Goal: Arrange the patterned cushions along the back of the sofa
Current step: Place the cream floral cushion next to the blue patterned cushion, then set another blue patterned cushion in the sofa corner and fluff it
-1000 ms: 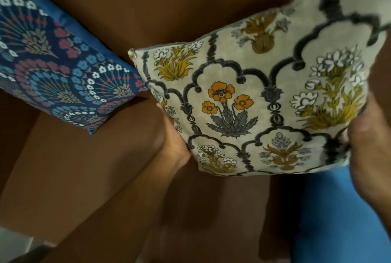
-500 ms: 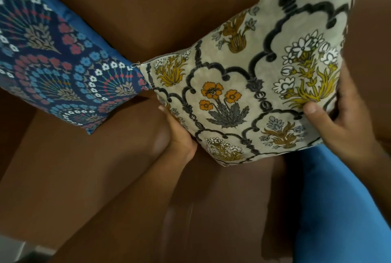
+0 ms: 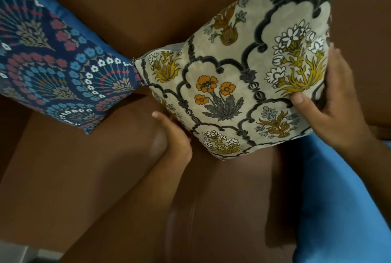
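A cream cushion (image 3: 243, 72) with black arches and orange and yellow flowers stands tilted on the brown leather sofa (image 3: 105, 178), leaning against the backrest. My left hand (image 3: 175, 138) grips its lower left edge from beneath. My right hand (image 3: 330, 98) holds its right edge, thumb on the front face. A dark blue cushion (image 3: 53, 68) with red, blue and white flower fans leans on the backrest to the left. Its corner touches the cream cushion's zipper corner.
A plain bright blue cushion (image 3: 338, 199) lies on the seat at the lower right, below my right forearm. The sofa backrest (image 3: 148, 9) fills the top of the view. A strip of pale floor (image 3: 17, 252) shows at the bottom left.
The cream cushion has swung more upright and shifted left until its corner meets the blue cushion. My right hand moved up along its right edge.
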